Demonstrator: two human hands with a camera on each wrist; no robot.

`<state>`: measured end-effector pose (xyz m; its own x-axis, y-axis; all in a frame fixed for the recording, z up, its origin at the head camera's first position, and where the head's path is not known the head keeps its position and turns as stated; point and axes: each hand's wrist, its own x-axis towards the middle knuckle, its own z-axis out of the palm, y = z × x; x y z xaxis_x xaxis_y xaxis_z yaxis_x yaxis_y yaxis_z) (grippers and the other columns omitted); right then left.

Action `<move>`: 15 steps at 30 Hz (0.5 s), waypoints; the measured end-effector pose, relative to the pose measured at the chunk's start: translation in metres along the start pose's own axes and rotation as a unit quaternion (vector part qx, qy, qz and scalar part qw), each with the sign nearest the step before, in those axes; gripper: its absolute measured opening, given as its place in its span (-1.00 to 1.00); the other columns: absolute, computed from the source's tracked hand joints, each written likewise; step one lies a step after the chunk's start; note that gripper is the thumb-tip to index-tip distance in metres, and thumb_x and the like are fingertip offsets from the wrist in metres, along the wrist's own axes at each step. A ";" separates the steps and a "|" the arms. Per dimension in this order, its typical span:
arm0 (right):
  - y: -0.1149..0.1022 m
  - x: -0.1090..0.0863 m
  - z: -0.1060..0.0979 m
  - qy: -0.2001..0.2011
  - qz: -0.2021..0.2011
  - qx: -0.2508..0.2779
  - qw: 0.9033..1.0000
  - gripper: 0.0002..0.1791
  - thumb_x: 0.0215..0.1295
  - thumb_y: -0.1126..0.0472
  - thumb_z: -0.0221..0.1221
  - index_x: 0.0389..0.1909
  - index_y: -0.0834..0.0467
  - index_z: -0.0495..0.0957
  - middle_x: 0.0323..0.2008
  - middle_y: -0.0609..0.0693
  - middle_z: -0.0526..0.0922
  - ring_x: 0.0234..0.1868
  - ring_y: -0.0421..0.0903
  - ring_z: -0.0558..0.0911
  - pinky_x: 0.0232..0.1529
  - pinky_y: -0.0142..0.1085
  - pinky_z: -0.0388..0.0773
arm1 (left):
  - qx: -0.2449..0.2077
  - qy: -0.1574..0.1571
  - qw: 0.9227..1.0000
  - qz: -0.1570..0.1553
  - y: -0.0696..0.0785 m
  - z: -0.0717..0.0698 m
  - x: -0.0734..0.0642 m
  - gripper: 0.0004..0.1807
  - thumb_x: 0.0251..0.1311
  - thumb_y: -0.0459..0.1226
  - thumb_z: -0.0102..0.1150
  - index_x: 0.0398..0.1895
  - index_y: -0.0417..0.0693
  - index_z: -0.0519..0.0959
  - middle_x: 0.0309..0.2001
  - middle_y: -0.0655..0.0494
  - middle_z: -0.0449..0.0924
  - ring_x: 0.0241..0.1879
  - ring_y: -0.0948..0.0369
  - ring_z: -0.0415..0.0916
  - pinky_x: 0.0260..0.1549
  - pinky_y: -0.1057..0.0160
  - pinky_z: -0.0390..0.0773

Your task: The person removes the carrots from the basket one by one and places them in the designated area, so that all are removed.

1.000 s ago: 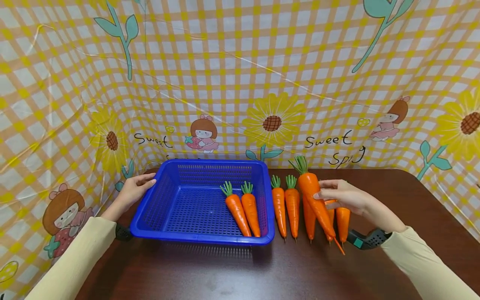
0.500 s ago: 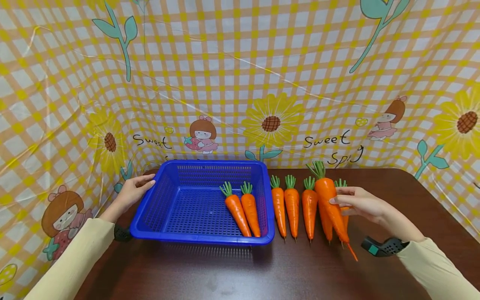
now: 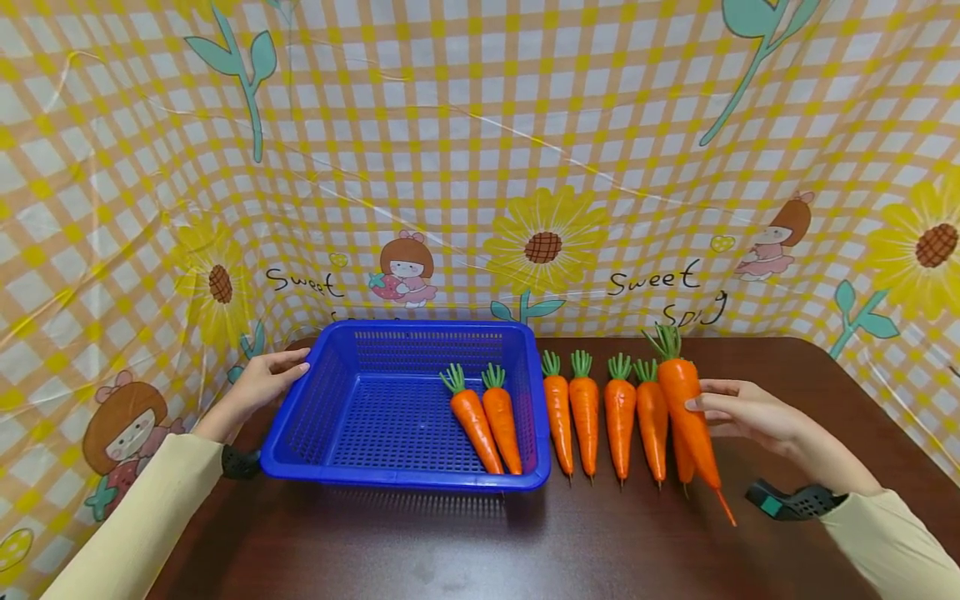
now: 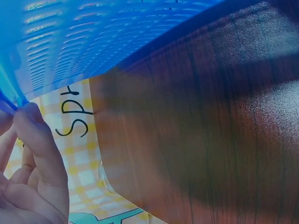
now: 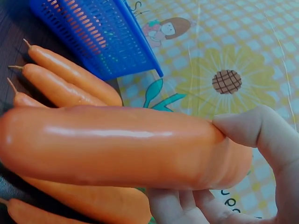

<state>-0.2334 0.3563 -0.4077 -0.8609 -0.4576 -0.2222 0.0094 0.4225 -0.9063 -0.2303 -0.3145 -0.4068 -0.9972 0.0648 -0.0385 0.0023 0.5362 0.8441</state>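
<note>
In the head view my right hand (image 3: 757, 412) holds a large orange carrot (image 3: 688, 408) with green stem stubs, thumb on one side and fingers on the other. The held carrot (image 5: 117, 144) fills the middle of the right wrist view. It hangs tilted over the right end of a row of carrots (image 3: 620, 412) and partly hides the last one. At the left, my left hand (image 3: 262, 385) pinches the rim of a blue plastic basket (image 3: 405, 479); the left wrist view shows thumb and fingers (image 4: 35, 135) at that rim. Two carrots (image 3: 487, 425) lie inside the basket, on its right side.
A dark brown wooden table (image 3: 480, 542) bears everything. Behind and at both sides hangs a yellow checked cloth (image 3: 450, 167) printed with sunflowers. The row of carrots lies close to the basket's right wall, stems toward the cloth.
My right hand has moved right with the carrot, uncovering more of the carrots in the row. The left hand stays at the basket's rim, and the basket has not moved.
</note>
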 end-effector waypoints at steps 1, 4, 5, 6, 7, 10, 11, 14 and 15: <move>0.001 -0.001 -0.001 0.003 0.001 0.000 1.000 -0.19 0.46 0.19 -0.07 0.35 0.67 -0.28 0.01 -0.10 0.58 -0.11 -0.41 0.62 -0.05 -0.26 0.62 | -0.004 -0.004 1.000 -0.001 0.000 0.000 0.000 -0.40 0.41 -0.16 0.00 0.43 -0.24 0.21 -0.38 0.23 0.53 -0.53 0.30 0.50 -0.47 0.24 0.62; 0.005 -0.003 -0.004 0.010 0.005 0.003 1.000 -0.18 0.46 0.19 -0.08 0.35 0.66 -0.31 -0.04 -0.18 0.59 -0.13 -0.40 0.62 -0.07 -0.29 0.62 | -0.011 -0.012 1.000 -0.006 0.000 -0.001 0.000 -0.40 0.42 -0.18 -0.01 0.44 -0.22 0.19 -0.35 0.21 0.52 -0.52 0.32 0.50 -0.47 0.26 0.62; 0.007 -0.004 -0.005 0.012 0.005 0.006 1.000 -0.18 0.46 0.19 -0.08 0.35 0.66 -0.31 -0.06 -0.22 0.60 -0.13 -0.40 0.63 -0.07 -0.30 0.62 | -0.013 -0.014 1.000 -0.008 0.000 -0.001 0.000 -0.40 0.42 -0.18 -0.01 0.44 -0.22 0.18 -0.33 0.21 0.52 -0.51 0.32 0.50 -0.46 0.25 0.62; 0.008 -0.005 -0.006 0.013 0.004 0.007 1.000 -0.19 0.47 0.19 -0.08 0.35 0.66 -0.31 -0.08 -0.26 0.60 -0.13 -0.40 0.63 -0.07 -0.30 0.62 | -0.015 -0.015 1.000 -0.010 0.000 -0.001 0.000 -0.40 0.42 -0.19 -0.01 0.45 -0.21 0.18 -0.32 0.20 0.53 -0.50 0.33 0.51 -0.45 0.25 0.63; 0.010 -0.006 -0.007 0.016 0.005 0.010 1.000 -0.19 0.48 0.19 -0.09 0.35 0.66 -0.31 -0.11 -0.31 0.60 -0.13 -0.40 0.63 -0.08 -0.31 0.62 | -0.017 -0.016 1.000 -0.012 0.001 -0.001 0.000 -0.40 0.42 -0.19 -0.01 0.45 -0.21 0.17 -0.30 0.18 0.53 -0.49 0.33 0.52 -0.44 0.25 0.63; 0.014 -0.009 -0.011 0.027 0.006 0.009 1.000 -0.18 0.48 0.18 -0.08 0.35 0.67 -0.32 -0.15 -0.38 0.58 -0.14 -0.41 0.63 -0.09 -0.33 0.62 | -0.020 -0.019 1.000 -0.013 0.002 -0.001 -0.001 -0.39 0.42 -0.19 -0.02 0.46 -0.22 0.15 -0.26 0.16 0.54 -0.47 0.34 0.53 -0.41 0.23 0.64; 0.016 -0.010 -0.012 0.030 0.008 0.009 0.999 -0.18 0.49 0.18 -0.08 0.35 0.67 -0.32 -0.16 -0.40 0.58 -0.15 -0.41 0.63 -0.09 -0.34 0.62 | -0.022 -0.019 0.999 -0.014 0.002 -0.001 -0.001 -0.39 0.43 -0.19 -0.02 0.46 -0.22 0.15 -0.25 0.16 0.55 -0.47 0.35 0.54 -0.41 0.23 0.64; 0.021 -0.014 -0.017 0.035 0.011 0.009 0.999 -0.17 0.50 0.17 -0.09 0.34 0.68 -0.34 -0.18 -0.45 0.57 -0.16 -0.41 0.63 -0.11 -0.37 0.62 | -0.022 -0.019 0.999 -0.016 0.003 0.000 -0.001 -0.39 0.43 -0.19 -0.03 0.46 -0.21 0.14 -0.27 0.16 0.52 -0.49 0.34 0.49 -0.43 0.24 0.62; 0.023 -0.015 -0.018 0.035 0.009 0.011 0.999 -0.17 0.50 0.17 -0.11 0.34 0.68 -0.35 -0.19 -0.46 0.57 -0.16 -0.41 0.63 -0.11 -0.38 0.62 | -0.021 -0.018 0.999 -0.017 0.003 0.000 -0.001 -0.39 0.43 -0.19 -0.03 0.46 -0.21 0.14 -0.28 0.17 0.51 -0.51 0.34 0.48 -0.44 0.24 0.62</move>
<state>-0.2299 0.3870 -0.4184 -0.8936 -0.3941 -0.2146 0.0364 0.4129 -0.9100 -0.2288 -0.3129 -0.4041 -0.9932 0.0777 -0.0863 -0.0357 0.5027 0.8637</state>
